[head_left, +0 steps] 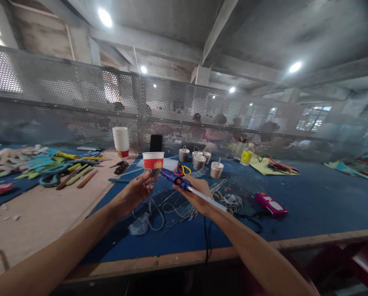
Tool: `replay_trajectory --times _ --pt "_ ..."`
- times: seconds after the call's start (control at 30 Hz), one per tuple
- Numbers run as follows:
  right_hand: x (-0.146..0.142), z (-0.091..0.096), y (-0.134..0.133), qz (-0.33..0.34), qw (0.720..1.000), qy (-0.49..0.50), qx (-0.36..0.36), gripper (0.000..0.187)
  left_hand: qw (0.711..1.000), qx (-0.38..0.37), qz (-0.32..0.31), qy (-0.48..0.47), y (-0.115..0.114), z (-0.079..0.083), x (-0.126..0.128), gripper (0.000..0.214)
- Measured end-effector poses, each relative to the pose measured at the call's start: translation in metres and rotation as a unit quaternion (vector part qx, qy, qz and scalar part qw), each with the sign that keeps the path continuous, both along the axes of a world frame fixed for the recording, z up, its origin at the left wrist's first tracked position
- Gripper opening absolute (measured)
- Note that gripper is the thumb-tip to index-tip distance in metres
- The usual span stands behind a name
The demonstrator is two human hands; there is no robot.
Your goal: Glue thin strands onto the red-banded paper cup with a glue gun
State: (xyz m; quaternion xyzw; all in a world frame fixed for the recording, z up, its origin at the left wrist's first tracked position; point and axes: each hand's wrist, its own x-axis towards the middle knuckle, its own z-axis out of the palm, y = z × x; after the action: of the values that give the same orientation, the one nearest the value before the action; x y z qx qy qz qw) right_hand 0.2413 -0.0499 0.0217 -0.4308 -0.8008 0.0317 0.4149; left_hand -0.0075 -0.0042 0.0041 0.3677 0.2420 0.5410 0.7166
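Two bare forearms [251,243] come nearest, reaching over the front edge of the blue-covered surface [313,201] toward a red-and-white paper cup [152,158]. The cup is upright between the two hands. The left hand [133,194] has its fingers pinched at the cup's foot, gripping it together with a grey cord [163,218] that trails down into loops; I'd guess the hold is kept low to pin the cord there and leave the red band clear. The right hand [199,189] has its fingers wrapped round a blue glue gun [175,179], nozzle aimed at that same foot, though whether it touches I can't tell. A pale glue stick [209,200] juts from the gun's rear, over the wrist.

Just beyond stand several grey-wrapped cups [199,163], probably put back there to keep the near side free. To the left, a stack of cups [120,139] is nested, likely to save room, with a dark phone [156,143] beside it. Farther right are a yellow-labelled bottle [247,156] and a magenta box [270,204].

A gold emblem marks the cup's red band; neither that nor the other labels can be read from here.
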Motion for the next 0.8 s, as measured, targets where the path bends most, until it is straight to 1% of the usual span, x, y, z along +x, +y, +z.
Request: replay_trajectory --times 0.13,0.27,0.4,0.6,0.8 --pt "0.0011 -0.0005 0.0008 -0.001 1.000 0.003 -0.004 0.024 1.000 -0.006 0.002 0.000 0.0007 -0.0008 -0.0001 0.007" --pt "0.0020 -0.0027 0.0023 0.012 1.000 0.015 0.009 0.027 1.000 -0.004 -0.003 -0.005 -0.0010 0.0006 -0.0005 0.007" --pt "0.0018 -0.0044 0.0033 0.003 1.000 0.014 0.012 0.030 1.000 -0.012 -0.004 -0.007 -0.0023 0.0023 -0.0005 0.005" --pt "0.0016 -0.0036 0.0029 -0.010 1.000 0.006 0.007 0.028 1.000 -0.005 -0.010 -0.012 -0.0010 0.0011 -0.0007 0.006" --pt "0.0019 -0.0018 0.0015 0.001 1.000 0.009 0.020 0.028 1.000 0.000 -0.016 -0.020 -0.0005 0.0001 -0.0013 0.010"
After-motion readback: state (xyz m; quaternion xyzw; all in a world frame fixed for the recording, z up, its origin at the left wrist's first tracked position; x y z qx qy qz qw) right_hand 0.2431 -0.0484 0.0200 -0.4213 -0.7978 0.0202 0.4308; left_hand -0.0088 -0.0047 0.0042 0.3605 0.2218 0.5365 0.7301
